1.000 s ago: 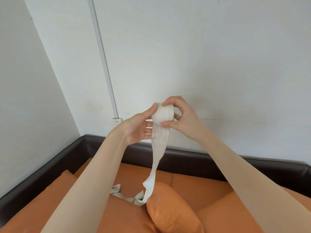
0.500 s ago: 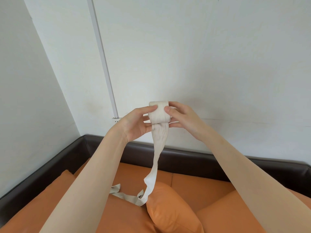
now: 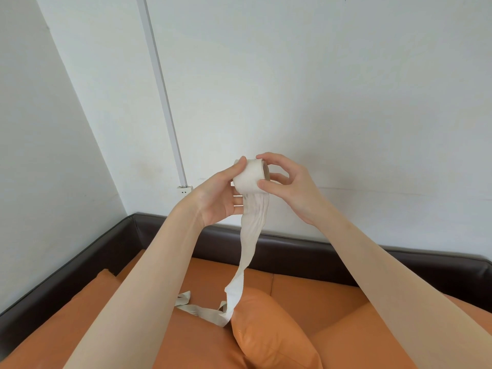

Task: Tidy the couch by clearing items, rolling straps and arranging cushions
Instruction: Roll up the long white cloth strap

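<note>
A cream cloth strap is partly wound into a roll (image 3: 250,175) that I hold up in front of the wall. My left hand (image 3: 221,195) grips the roll from the left, thumb on top and fingers behind it. My right hand (image 3: 287,185) pinches its right end with thumb and fingertips. The loose tail of the strap (image 3: 249,251) hangs down from the roll and ends in a crumpled length (image 3: 202,311) lying on the orange couch seat (image 3: 202,278), beside an orange cushion (image 3: 271,334).
The couch has a dark brown leather back and arm (image 3: 306,251) running along two white walls. A white cable duct (image 3: 162,94) runs down the wall to a socket (image 3: 183,190). Another orange cushion (image 3: 93,294) lies at the left.
The roll has turned in my hands and tilted, so its right end face now shows. My right fingers have shifted from flat against the roll to a pinch around it.
</note>
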